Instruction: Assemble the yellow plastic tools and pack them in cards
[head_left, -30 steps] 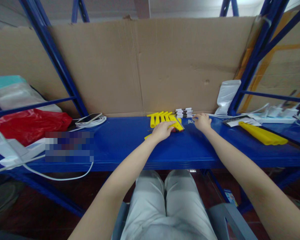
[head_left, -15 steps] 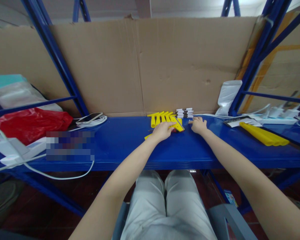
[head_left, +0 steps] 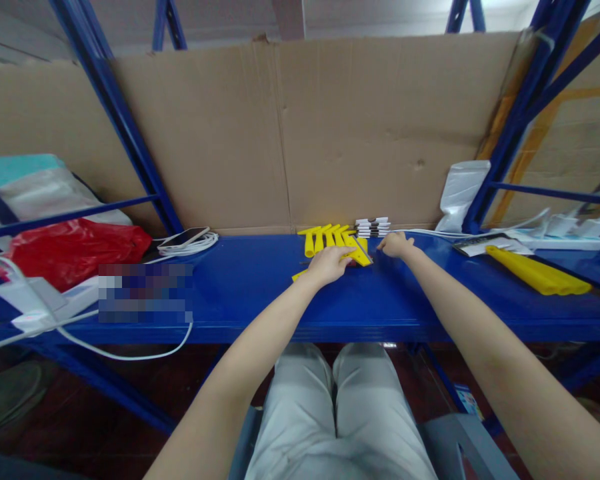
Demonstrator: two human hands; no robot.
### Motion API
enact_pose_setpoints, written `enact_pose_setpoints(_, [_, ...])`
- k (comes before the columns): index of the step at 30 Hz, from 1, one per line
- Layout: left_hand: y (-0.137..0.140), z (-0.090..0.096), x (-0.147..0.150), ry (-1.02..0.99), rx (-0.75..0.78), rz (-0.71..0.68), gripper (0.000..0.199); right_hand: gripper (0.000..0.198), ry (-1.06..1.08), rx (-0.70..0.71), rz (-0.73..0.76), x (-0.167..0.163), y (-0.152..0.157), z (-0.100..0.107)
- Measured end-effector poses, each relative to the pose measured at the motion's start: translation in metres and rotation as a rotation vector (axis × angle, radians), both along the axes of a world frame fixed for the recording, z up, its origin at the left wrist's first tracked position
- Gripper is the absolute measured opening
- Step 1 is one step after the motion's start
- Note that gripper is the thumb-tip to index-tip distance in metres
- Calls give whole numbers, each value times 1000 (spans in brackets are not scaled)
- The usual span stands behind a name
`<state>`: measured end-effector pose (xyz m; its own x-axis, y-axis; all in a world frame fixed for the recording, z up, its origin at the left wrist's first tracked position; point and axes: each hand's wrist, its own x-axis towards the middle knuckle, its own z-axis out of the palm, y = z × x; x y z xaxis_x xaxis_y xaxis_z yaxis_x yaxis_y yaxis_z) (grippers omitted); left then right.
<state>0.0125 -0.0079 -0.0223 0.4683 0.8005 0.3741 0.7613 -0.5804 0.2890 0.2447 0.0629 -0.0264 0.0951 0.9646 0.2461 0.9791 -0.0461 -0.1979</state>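
Observation:
My left hand (head_left: 329, 265) is closed around a yellow scraper (head_left: 361, 255), whose wide head with a dark edge points to the right. Beneath that hand the yellow end of a handle (head_left: 299, 275) sticks out at the left. Several yellow T-shaped scrapers (head_left: 319, 241) lie in a row just behind it. My right hand (head_left: 397, 245) is a little to the right of the scraper head, fingers curled and the fingertips near the tabletop. What they pinch, if anything, is too small to make out. Behind, between the hands, stands a stack of small white pieces with dark middles (head_left: 373, 228).
More yellow handles (head_left: 540, 272) lie on the blue table (head_left: 250, 287) at the right, near a power strip (head_left: 560, 241). At the left are a phone (head_left: 184, 237) on a coiled cable, a red bag (head_left: 80, 250) and white chargers. Cardboard (head_left: 380, 127) walls the back.
The view has shifted slightly. My right hand's fingers have curled in more, close to the tabletop. My left hand keeps its grip on the scraper.

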Motion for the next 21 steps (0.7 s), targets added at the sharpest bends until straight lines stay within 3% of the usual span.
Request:
enact_pose_setpoints(3, [-1, 1, 0, 2, -7, 4, 39, 34, -16, -73, -60, -12, -14, 3])
enact_pose_setpoints(8, [-3, 2, 1, -6, -16, 6, 40, 33, -29, 22, -52, -18, -29, 2])
enact_pose_setpoints(21, [-3, 2, 1, -12, -30, -15, 39, 28, -4, -26, -81, -16, -25, -1])
